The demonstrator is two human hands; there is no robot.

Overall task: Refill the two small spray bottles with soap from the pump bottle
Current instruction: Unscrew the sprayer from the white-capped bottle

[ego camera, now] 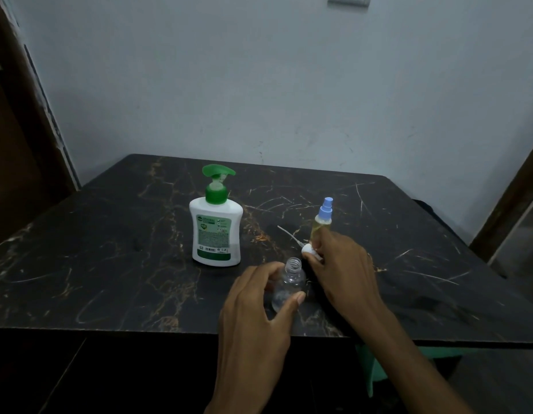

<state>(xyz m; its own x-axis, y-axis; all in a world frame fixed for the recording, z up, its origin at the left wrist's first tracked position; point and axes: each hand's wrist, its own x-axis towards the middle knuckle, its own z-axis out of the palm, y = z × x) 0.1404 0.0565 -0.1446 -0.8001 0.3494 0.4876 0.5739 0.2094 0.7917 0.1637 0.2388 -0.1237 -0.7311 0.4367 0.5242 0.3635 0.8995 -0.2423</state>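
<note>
A white pump bottle [216, 231] with a green pump head stands upright in the middle of the dark marble-patterned table [110, 249]. My left hand [256, 312] grips a clear small spray bottle [289, 286] with its threaded neck uncapped. My right hand [342, 270] holds that bottle's white spray cap [308, 251], whose thin dip tube points up and to the left. Just behind my right hand stands a second small spray bottle [322, 224], blue-capped and filled with yellowish liquid.
A pale wall rises right behind the table. A dark wooden door frame [26, 121] is at the left and another dark frame at the far right. The table's front edge [169, 330] runs just below my left hand.
</note>
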